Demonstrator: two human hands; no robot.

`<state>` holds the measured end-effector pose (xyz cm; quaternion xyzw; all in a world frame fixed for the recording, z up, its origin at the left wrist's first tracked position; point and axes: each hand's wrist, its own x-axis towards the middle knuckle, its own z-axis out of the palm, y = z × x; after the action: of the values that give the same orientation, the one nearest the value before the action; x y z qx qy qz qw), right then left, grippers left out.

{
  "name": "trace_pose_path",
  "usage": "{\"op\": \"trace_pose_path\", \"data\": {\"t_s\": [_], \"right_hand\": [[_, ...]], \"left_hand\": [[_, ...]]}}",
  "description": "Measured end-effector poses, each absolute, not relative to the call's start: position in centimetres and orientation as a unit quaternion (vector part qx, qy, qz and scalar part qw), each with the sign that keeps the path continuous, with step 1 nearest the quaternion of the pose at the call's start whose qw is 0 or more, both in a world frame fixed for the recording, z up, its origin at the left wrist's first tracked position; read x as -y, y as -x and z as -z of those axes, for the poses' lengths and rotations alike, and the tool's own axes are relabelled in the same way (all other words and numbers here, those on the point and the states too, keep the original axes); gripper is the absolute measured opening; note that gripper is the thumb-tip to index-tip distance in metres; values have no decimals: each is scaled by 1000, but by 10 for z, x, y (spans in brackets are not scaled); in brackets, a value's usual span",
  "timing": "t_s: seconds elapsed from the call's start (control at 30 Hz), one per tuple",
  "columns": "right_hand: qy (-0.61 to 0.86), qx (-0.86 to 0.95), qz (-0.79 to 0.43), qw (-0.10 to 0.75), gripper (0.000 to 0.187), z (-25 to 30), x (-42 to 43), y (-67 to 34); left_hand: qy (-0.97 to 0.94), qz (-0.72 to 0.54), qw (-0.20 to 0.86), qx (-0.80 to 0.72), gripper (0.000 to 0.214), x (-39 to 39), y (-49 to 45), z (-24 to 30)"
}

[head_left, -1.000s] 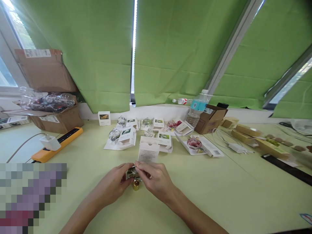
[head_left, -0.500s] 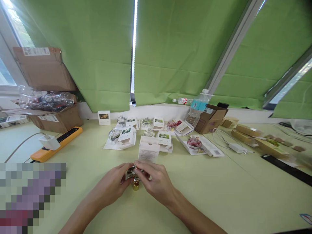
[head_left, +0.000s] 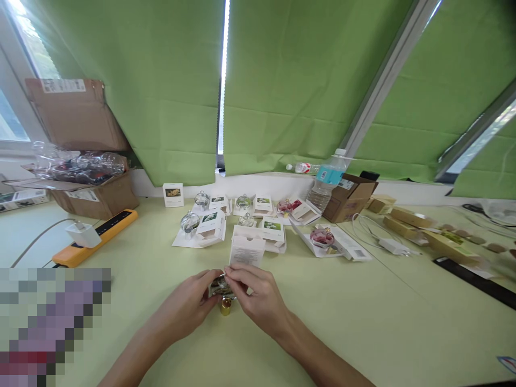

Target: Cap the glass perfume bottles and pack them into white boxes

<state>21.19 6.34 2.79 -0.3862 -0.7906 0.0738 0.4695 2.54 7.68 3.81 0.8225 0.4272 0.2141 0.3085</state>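
Head view: what is being held?

"A small shiny thing [head_left: 219, 288] is gripped by the left hand [head_left: 191, 301]. Its top is pinched by the right hand [head_left: 260, 294], as far as can be seen."

"Where is it kept?"

"Between a gold cap [head_left: 226, 307] and a white box [head_left: 247, 250]."

Pale green tabletop [head_left: 363, 317], as I view it remotely. On it: gold cap [head_left: 226, 307], between left hand [head_left: 187, 302] and right hand [head_left: 260, 294]; opened white box [head_left: 246, 252], just beyond right hand; orange power strip [head_left: 66, 257], leftward of left hand; white charger [head_left: 393, 246] and black bar [head_left: 475, 282], rightward of right hand.
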Motion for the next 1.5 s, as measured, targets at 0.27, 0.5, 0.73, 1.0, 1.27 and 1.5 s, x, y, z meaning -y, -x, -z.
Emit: {"op": "trace_pose_path", "data": {"t_s": [0.27, 0.5, 0.73, 1.0, 1.27, 1.5], "right_hand": [[425, 807, -45, 408, 23, -32, -61, -209], [443, 795, -66, 410, 22, -31, -63, -212], [438, 811, -37, 387, 26, -37, -60, -211], [429, 802, -67, 410, 21, -32, -62, -216], [437, 800, -62, 405, 27, -29, -61, -215], [435, 800, -63, 408, 29, -31, -61, -214]], "left_hand": [[-820, -216, 316, -426, 23, -75, -26, -40], [-816, -212, 318, -434, 22, -74, -26, -42], [-816, -218, 322, -428, 25, -75, -27, -40], [-816, -219, 320, -430, 28, -76, -26, -39], [-815, -223, 323, -427, 24, -76, -25, -40], [-814, -221, 317, -433, 26, -77, -25, -40]]}}
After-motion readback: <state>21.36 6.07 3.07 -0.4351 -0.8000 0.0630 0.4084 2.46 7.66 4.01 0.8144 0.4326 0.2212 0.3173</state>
